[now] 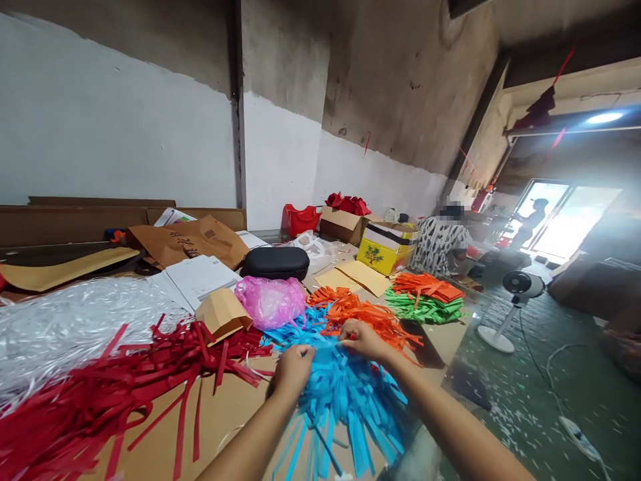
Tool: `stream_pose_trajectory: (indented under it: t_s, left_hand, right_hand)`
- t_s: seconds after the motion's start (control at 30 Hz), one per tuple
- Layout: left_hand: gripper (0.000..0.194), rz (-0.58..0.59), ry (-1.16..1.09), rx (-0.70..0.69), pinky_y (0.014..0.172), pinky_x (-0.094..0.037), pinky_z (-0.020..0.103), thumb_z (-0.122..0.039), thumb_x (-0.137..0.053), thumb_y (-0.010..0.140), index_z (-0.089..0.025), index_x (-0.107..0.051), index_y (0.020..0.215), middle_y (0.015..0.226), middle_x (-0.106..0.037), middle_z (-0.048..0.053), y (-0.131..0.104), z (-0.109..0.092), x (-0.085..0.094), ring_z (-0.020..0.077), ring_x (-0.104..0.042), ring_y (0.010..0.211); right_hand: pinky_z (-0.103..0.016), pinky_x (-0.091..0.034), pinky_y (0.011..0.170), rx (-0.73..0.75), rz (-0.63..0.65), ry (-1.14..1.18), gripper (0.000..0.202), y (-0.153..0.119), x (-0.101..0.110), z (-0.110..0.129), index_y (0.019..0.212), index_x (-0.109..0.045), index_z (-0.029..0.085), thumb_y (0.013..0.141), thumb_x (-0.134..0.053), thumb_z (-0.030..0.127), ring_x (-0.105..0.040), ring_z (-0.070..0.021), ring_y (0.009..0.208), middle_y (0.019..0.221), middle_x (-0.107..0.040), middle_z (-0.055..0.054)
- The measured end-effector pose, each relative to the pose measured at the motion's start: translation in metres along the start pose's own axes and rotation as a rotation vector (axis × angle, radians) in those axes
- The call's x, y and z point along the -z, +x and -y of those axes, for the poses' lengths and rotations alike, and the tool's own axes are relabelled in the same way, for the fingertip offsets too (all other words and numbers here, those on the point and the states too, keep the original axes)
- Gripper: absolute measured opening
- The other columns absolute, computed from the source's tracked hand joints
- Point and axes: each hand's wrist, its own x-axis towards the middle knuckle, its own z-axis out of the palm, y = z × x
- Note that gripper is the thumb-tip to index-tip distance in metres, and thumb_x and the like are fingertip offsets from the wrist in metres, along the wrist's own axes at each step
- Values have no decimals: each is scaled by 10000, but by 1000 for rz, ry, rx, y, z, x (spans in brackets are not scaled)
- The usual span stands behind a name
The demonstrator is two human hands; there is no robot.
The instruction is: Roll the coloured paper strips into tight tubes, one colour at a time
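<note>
My left hand [294, 369] is closed in a pinch at the upper left edge of a blue fringed strip [350, 394]. At its upper right edge, the fingers of my right hand [364, 339] are also pinched together. The blue strands spread out below and between both hands over the cardboard-covered table [240, 407]. Behind my right hand lies a heap of orange fringe [363, 314]. More blue strands stick out beyond my fingers, beside a pink plastic bag [273, 300]. Red ribbon strips [130, 387] lie to the left of my left hand.
White stringy material [85, 334] covers the far left. Beyond the bag are a black case [275, 262] and a yellow box [384, 250]. Orange and green bundles [425, 304] sit near the right edge. A fan [521, 287] stands on the floor; a person in patterned clothing [438, 244] is behind.
</note>
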Motion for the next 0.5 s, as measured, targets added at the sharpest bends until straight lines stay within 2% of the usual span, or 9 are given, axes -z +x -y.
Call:
stream_pose_trajectory:
  t_s: [0.1, 0.17, 0.23, 0.3, 0.4, 0.5]
  left_hand:
    - [370, 34, 68, 55, 764, -549, 355, -492, -557, 973, -162, -663, 843, 777, -681, -15, 3, 4, 1, 155, -665, 745]
    - [364, 26, 129, 79, 782, -545, 367, -495, -563, 968, -171, -659, 833, 768, -679, -13, 2, 6, 3, 156, -663, 748]
    - [326, -10, 198, 82, 825, -542, 392, -469, -593, 955, -174, -663, 835, 810, -692, 1, -2, 6, 5, 170, -672, 807]
    - [259, -96, 264, 50, 912, -525, 448, -421, -630, 938, -167, -676, 920, 946, -710, 37, -7, 4, 10, 208, -672, 959]
    - [325, -275, 314, -109, 1067, -424, 537, -356, -567, 975, -163, -616, 1231, 1271, -639, 109, -16, -6, 21, 279, -567, 1234]
    - [442, -334, 307, -366, 1133, -350, 530, -274, -519, 986, -220, -497, 1424, 1416, -556, 112, -19, -23, 33, 288, -480, 1337]
  right_hand:
    - [-384, -568, 846, -16, -73, 61, 259, -1, 29, -2, 850, -673, 144, 971, -678, 372, -681, -184, 880, 916, -704, -28]
    - [-385, -567, 841, -41, -144, 78, 275, 1, 55, -4, 872, -672, 145, 982, -655, 396, -681, -186, 876, 925, -703, -33]
    - [-389, -564, 835, -61, -220, 80, 284, 5, 79, -2, 912, -668, 145, 993, -628, 414, -677, -191, 882, 948, -699, -41]
    - [-399, -554, 849, -59, -265, 73, 278, 8, 95, 5, 933, -668, 147, 981, -631, 418, -673, -203, 909, 974, -698, -53]
    - [-405, -529, 905, -7, -225, 60, 235, 9, 97, 23, 861, -689, 172, 913, -697, 402, -674, -222, 948, 966, -720, -64]
    - [-385, -532, 902, 36, -158, 50, 192, 7, 84, 41, 835, -707, 199, 891, -706, 383, -687, -231, 940, 944, -743, -65]
